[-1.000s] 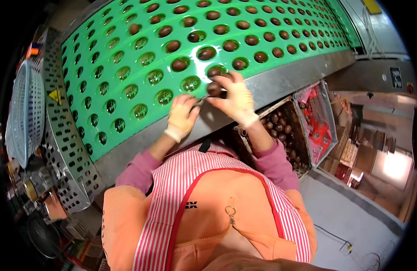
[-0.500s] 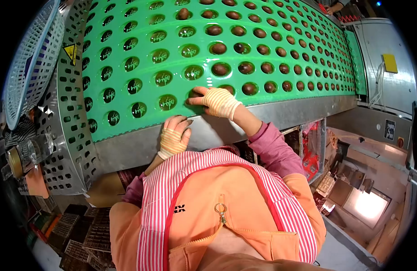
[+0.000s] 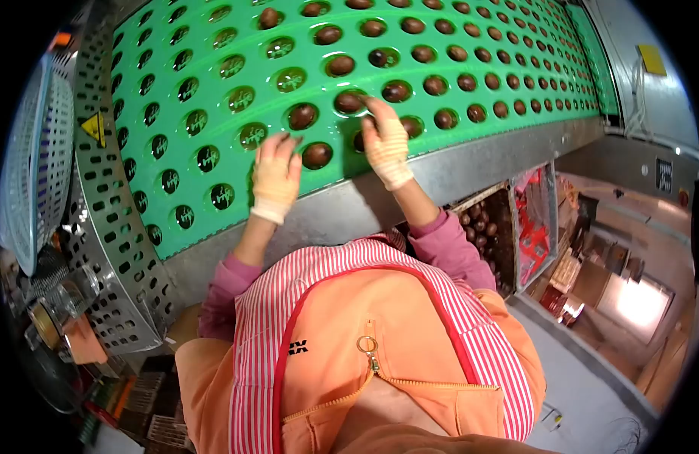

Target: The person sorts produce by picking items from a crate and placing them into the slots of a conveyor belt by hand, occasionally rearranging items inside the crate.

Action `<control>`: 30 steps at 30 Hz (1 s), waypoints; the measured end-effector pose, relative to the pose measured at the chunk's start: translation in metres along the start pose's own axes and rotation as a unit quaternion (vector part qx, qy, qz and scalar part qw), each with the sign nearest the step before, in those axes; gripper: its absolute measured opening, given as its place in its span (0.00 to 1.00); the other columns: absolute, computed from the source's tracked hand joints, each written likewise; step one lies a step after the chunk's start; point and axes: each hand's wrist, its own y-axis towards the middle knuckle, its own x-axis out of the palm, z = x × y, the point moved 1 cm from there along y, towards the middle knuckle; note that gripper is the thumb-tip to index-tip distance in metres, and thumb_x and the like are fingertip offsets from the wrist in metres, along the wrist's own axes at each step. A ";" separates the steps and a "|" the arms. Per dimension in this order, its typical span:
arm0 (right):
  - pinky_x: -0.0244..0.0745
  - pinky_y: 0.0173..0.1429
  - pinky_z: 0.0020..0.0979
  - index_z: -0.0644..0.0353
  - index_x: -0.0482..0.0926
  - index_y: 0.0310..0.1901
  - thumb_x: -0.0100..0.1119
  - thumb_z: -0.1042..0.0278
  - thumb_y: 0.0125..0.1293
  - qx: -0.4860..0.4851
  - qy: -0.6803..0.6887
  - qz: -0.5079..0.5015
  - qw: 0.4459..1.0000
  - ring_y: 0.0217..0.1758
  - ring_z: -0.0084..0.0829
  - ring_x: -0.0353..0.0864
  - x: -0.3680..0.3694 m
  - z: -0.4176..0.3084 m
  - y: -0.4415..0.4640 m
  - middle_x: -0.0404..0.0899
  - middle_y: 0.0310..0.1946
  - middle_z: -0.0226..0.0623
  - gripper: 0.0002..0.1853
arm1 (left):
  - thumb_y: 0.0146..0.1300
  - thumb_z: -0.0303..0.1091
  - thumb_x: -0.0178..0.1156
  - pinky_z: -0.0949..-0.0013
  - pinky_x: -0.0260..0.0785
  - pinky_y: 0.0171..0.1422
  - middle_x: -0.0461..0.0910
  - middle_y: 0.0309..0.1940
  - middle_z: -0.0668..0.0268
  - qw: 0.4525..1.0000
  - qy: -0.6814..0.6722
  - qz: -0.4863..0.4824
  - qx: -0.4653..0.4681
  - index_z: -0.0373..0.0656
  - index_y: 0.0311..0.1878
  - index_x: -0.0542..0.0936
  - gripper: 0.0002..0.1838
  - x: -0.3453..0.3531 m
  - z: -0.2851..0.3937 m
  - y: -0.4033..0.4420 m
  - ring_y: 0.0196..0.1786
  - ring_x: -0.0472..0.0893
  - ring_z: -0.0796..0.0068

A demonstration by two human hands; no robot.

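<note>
A green belt (image 3: 221, 98) with rows of oval pockets lies in front of me, and dark brown eggs fill many of its pockets. My right hand (image 3: 386, 144), in a pale striped fingerless glove, has its fingers stretched out, an index fingertip at the right edge of one egg (image 3: 349, 101). Below that hand another egg is partly hidden. My left hand (image 3: 276, 172), gloved alike, hovers with loosely extended fingers over the belt. It is just left of a front-row egg (image 3: 317, 156) and below another egg (image 3: 302, 116). No object shows in either hand.
A metal rail (image 3: 326, 204) runs along the belt's near edge. On the left are a perforated metal guard (image 3: 122, 250) and a pale blue plastic basket (image 3: 31, 166). Below the rail at right stands a crate of brown eggs (image 3: 479, 227). Pockets on the belt's left side hold only liquid.
My right hand has moved up and right, and my left hand has risen from the rail to over the belt. Two pockets between the hands now hold eggs. The view has shifted.
</note>
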 end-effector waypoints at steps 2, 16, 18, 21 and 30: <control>0.75 0.57 0.44 0.61 0.77 0.53 0.53 0.77 0.65 0.134 0.022 0.051 0.989 0.52 0.53 0.78 -0.035 0.016 -0.036 0.79 0.48 0.51 0.15 | 0.63 0.38 0.58 0.53 0.66 0.65 0.74 0.58 0.56 0.996 0.068 0.010 0.065 0.46 0.60 0.76 0.22 0.018 0.007 0.036 0.59 0.73 0.51; 0.72 0.63 0.47 0.64 0.80 0.49 0.61 0.69 0.57 0.345 -0.152 0.180 0.909 0.56 0.51 0.77 -0.255 0.041 -0.270 0.80 0.50 0.50 0.18 | 0.64 0.38 0.62 0.48 0.64 0.69 0.72 0.63 0.48 0.953 0.063 -0.071 0.287 0.35 0.63 0.72 0.26 0.113 0.140 0.065 0.63 0.72 0.44; 0.69 0.65 0.48 0.61 0.78 0.52 0.63 0.61 0.55 0.448 -0.336 0.146 0.816 0.60 0.51 0.73 -0.291 0.062 -0.331 0.75 0.58 0.48 0.23 | 0.65 0.38 0.63 0.54 0.65 0.68 0.77 0.57 0.49 0.953 -0.064 -0.233 0.183 0.35 0.62 0.74 0.25 0.139 0.210 0.027 0.61 0.75 0.49; 0.64 0.70 0.50 0.47 0.66 0.69 0.66 0.48 0.57 0.628 -0.266 0.071 0.728 0.71 0.54 0.61 -0.323 0.083 -0.392 0.60 0.72 0.46 0.38 | 0.59 0.39 0.65 0.55 0.65 0.69 0.74 0.60 0.48 0.845 -0.138 -0.466 0.224 0.39 0.63 0.74 0.29 0.198 0.290 -0.023 0.64 0.72 0.49; 0.71 0.64 0.47 0.47 0.76 0.62 0.68 0.54 0.56 0.534 -0.320 0.026 0.782 0.63 0.55 0.70 -0.302 0.085 -0.391 0.62 0.69 0.50 0.30 | 0.48 0.56 0.72 0.39 0.72 0.58 0.66 0.65 0.52 0.720 0.249 -0.510 0.400 0.49 0.62 0.72 0.39 0.263 0.360 -0.103 0.70 0.62 0.44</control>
